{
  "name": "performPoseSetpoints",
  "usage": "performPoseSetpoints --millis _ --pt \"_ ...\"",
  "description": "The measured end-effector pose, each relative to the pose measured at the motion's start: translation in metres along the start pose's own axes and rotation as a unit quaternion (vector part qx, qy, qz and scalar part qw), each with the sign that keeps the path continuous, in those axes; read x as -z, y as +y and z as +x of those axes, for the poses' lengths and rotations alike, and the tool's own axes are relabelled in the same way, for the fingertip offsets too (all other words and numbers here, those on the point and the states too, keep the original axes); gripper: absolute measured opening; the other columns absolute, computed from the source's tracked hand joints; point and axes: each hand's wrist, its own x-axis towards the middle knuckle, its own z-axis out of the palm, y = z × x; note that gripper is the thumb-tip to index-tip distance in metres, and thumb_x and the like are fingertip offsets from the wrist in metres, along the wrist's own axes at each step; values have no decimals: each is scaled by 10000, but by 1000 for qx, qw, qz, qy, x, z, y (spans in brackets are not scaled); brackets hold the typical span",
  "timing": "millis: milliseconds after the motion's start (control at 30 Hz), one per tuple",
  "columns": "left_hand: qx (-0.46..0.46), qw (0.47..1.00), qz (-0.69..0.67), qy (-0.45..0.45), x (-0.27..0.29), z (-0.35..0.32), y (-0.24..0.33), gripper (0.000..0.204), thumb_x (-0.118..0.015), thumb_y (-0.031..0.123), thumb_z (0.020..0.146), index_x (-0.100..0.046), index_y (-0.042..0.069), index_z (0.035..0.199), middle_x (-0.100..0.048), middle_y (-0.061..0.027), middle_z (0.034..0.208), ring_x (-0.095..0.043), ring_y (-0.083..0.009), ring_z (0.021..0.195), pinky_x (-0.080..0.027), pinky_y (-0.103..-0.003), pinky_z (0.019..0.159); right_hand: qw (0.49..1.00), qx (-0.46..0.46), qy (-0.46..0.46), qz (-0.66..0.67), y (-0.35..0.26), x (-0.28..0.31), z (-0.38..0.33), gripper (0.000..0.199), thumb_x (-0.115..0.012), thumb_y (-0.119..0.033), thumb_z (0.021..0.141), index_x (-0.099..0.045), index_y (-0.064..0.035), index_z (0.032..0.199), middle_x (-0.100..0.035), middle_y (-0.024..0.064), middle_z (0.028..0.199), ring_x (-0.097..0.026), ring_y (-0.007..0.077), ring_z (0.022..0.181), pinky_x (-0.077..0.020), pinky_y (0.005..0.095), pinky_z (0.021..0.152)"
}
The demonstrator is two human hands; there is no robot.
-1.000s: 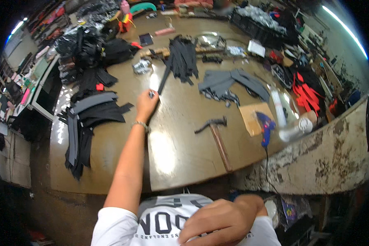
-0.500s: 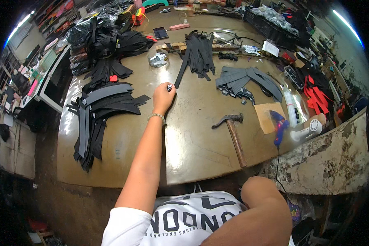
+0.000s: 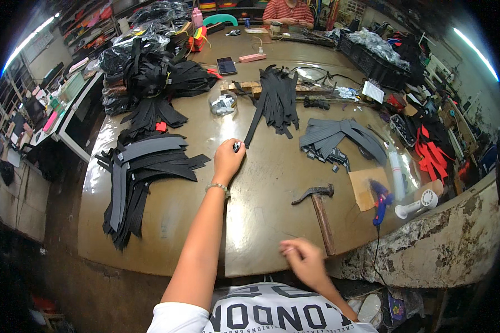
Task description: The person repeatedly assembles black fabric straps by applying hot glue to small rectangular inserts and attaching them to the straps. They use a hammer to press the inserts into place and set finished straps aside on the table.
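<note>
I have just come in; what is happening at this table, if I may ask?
A person is working at the table. The left hand holds a small shiny piece near the end of a black strip. The right hand is blurred, by the table's near edge and beside the hammer; whether it holds anything is unclear.

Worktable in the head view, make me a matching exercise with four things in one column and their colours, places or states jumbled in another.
Column one
1. Left hand
2. Right hand
3. Hammer
4. Glue gun

Column two
A. Blue, with a black cord
B. Fingers closed on a small thing
C. Brown handle pointing toward the person
D. Blurred, near the table's front edge

Pairs: 1-B, 2-D, 3-C, 4-A
</note>
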Motion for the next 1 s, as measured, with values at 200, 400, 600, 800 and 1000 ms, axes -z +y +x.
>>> performPoseSetpoints --millis 200,400,600,800,1000 --pt "38 999 -8 -15 1 0 4 218 -678 239 859 -709 28 903 -689 -195 904 -663 -349 800 -510 -415 726 941 274 31 -196 56 -44 -4 209 -657 -33 758 -727 -100 943 -695 34 854 -632 206 727 -508 309 625" --pt "21 1000 -8 -8 3 0 4 224 -686 245 860 -710 25 895 -688 -194 901 -662 -356 800 -510 -413 725 895 367 56 -246 50 -41 -1 228 -690 -64 714 -734 -115 932 -662 16 857 -603 188 701 -488 299 595" --pt "16 1000 -3 -7 2 -1 2 224 -688 247 859 -712 28 903 -686 -195 890 -657 -361 790 -508 -416 723 895 375 72 -230 61 -44 -6 246 -695 -74 698 -735 -108 938 -656 13 856 -597 185 698 -479 297 592" --pt "0 1000 6 -2 1 -1 1 226 -683 233 855 -708 10 884 -681 -203 860 -651 -362 764 -506 -418 708 937 293 -83 -172 30 -22 -1 297 -649 -164 859 -668 -65 1139 -668 108 1005 -631 273 886 -506 370 777" --pt "-3 1000 -10 -3 0 1 -1 243 -700 248 855 -699 8 893 -651 -171 765 -602 -254 653 -468 -363 635 987 50 -3 -151 -24 160 -57 323 -702 -144 870 -629 -12 1156 -656 159 1148 -633 327 1041 -500 413 909"
